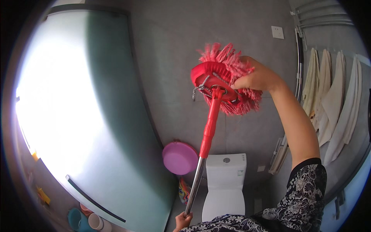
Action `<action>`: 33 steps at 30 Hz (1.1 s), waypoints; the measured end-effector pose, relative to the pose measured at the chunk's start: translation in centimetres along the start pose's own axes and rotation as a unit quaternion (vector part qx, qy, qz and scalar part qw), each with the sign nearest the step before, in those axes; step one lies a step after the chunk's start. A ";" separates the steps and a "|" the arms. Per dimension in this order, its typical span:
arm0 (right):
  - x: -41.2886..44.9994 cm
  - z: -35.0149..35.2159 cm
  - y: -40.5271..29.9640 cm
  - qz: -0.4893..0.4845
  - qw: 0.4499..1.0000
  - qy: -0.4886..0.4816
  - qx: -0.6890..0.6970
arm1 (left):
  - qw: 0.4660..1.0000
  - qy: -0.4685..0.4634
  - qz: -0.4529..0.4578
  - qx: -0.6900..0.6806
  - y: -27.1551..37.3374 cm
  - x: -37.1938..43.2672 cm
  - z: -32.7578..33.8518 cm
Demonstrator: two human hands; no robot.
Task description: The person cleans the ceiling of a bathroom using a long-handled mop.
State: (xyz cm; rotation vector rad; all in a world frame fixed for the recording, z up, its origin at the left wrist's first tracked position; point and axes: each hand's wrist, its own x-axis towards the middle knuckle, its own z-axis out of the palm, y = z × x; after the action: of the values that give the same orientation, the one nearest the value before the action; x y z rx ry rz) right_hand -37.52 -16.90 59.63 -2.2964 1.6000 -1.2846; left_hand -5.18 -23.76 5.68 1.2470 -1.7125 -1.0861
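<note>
A string mop is held up before me, its head raised and its metal handle (195, 185) slanting down to the lower middle. My left hand (183, 221) is wrapped around the low part of that handle. At the mop head (203, 72), a red plastic plate with pink and red yarn strands, my right hand (256, 76) grips the right side, thumb on the plate's edge and fingers partly hidden behind the strands. A grey twisted cord (201, 86) is knotted at the plate. The red upper sleeve (209, 130) joins the plate at a hinged joint.
Ahead stands a white toilet (226, 174), with a purple basin (180, 158) hung on the grey wall beside it. To the left is a frosted glass door (116, 130). Towels (333, 107) hang at right near a flat mop (279, 156). Buckets (76, 219) sit lower left.
</note>
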 end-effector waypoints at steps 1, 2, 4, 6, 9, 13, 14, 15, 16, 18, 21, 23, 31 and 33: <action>0.0 0.3 -0.5 -0.003 1.000 0.000 -0.001 | 1.000 -0.016 -0.014 -0.021 -0.2 -0.3 0.0; 0.1 0.5 -0.9 -0.096 0.995 0.004 -0.008 | 0.999 -0.023 -0.004 -0.032 -0.4 -0.4 0.1; 0.4 0.6 -1.5 -0.191 0.981 0.004 -0.017 | 0.999 -0.035 0.011 -0.029 0.9 -0.4 0.1; 0.8 0.9 -1.8 -0.201 0.955 -0.007 -0.215 | 0.998 -0.047 0.026 -0.024 1.9 -0.4 0.2; 1.2 0.3 -0.9 -0.161 0.956 -0.018 -0.243 | 0.998 -0.036 0.035 -0.035 2.3 0.0 0.4; 1.1 -1.2 -0.1 -0.148 0.977 -0.016 -0.154 | 0.988 -0.017 0.087 -0.124 2.6 0.2 0.4; 0.6 -1.4 -0.1 -0.148 0.977 -0.013 -0.156 | 0.986 -0.024 0.119 -0.112 2.7 0.3 0.5; 0.1 -1.2 -0.8 -0.205 0.961 0.058 -0.179 | 0.983 -0.027 0.151 -0.100 3.0 0.5 0.4; -0.6 -1.0 -1.2 -0.235 0.948 0.092 -0.191 | 0.982 -0.026 0.154 -0.102 3.6 0.7 0.4; -2.5 -0.4 -1.5 -0.280 0.882 0.270 -0.268 | 0.986 -0.130 -0.022 -0.103 5.3 1.2 0.0; -7.4 4.2 4.8 -0.231 0.842 0.476 -0.101 | 0.963 -0.178 -0.063 -0.191 9.4 4.4 -0.2; -11.8 11.0 6.2 -0.053 0.917 0.368 0.145 | 0.942 -0.248 -0.016 -0.225 15.9 5.7 -1.5; -19.9 33.8 12.9 0.088 0.893 0.218 0.385 | 0.884 -0.277 0.127 -0.354 41.2 12.1 1.8; -19.8 31.7 16.0 0.206 0.860 0.240 0.400 | 0.868 -0.298 0.146 -0.369 46.6 12.8 3.1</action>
State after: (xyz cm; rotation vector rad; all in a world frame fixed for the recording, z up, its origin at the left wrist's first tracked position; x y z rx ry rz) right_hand -30.96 -20.63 19.65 -1.1281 1.1788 -1.9764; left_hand -26.80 -27.64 48.83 0.1575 -1.5570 -1.8124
